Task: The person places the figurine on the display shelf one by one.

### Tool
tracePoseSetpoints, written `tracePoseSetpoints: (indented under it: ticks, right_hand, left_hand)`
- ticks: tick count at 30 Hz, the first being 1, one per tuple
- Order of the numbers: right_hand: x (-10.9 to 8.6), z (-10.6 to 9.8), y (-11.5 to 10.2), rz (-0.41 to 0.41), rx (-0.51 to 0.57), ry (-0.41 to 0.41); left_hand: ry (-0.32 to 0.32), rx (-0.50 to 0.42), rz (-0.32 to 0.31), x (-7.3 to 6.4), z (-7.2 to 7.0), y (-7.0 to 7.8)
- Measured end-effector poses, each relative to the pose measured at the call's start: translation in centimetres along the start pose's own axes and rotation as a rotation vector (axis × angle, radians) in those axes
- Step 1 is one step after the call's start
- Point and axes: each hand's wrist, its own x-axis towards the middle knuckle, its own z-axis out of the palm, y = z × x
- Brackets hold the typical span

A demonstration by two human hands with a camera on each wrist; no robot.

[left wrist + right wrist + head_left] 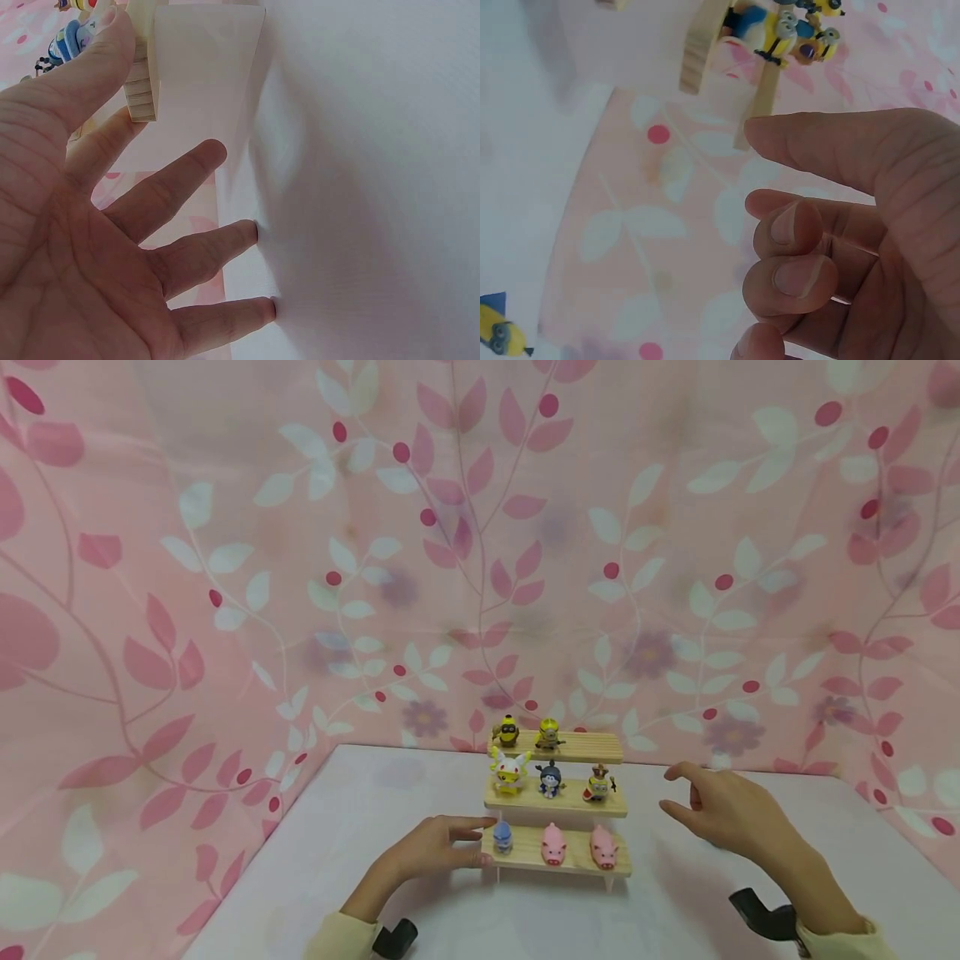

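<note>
A three-tier wooden display stand [525, 862] bears small figurines. My left hand [438, 850] is at the left end of its lowest board, thumb at the front corner and index finger at the back one, pinching the board; the other fingers spread down to the table in the left wrist view. Close to those fingertips stands a blue figurine [502, 838], with two pink pigs [553, 845] along the same board. My right hand [738, 814] hovers right of the stand, fingers loosely curled, thumb apart, holding nothing. A yellow minion figurine [506, 334] lies on the table near it.
On the middle board are a white-eared yellow figurine [509, 773], a dark-haired figurine [550, 780] and a minion with a brown hat [598, 783]. Two minions [549, 735] occupy the top board's left part. A pink floral backdrop [480, 568] rises behind the white table [300, 860].
</note>
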Motion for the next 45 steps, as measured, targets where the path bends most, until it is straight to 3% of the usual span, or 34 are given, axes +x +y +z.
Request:
tracePoseSetpoints:
  ticks: [15, 29, 45]
  right_hand:
    - [-0.9, 1.7, 4.0, 0.091, 0.028, -0.078]
    - [-1.3, 2.6, 7.0, 0.125, 0.016, -0.103]
    - [-1.5, 3.5, 9.0, 0.200, 0.046, -0.177]
  left_hand:
    - [-0.004, 0.001, -0.002, -0.1, -0.1, 0.1]
    - [0.004, 0.015, 0.013, 0.0, -0.1, -0.1]
    - [0.003, 0.008, 0.003, 0.0, 0.0, -0.1]
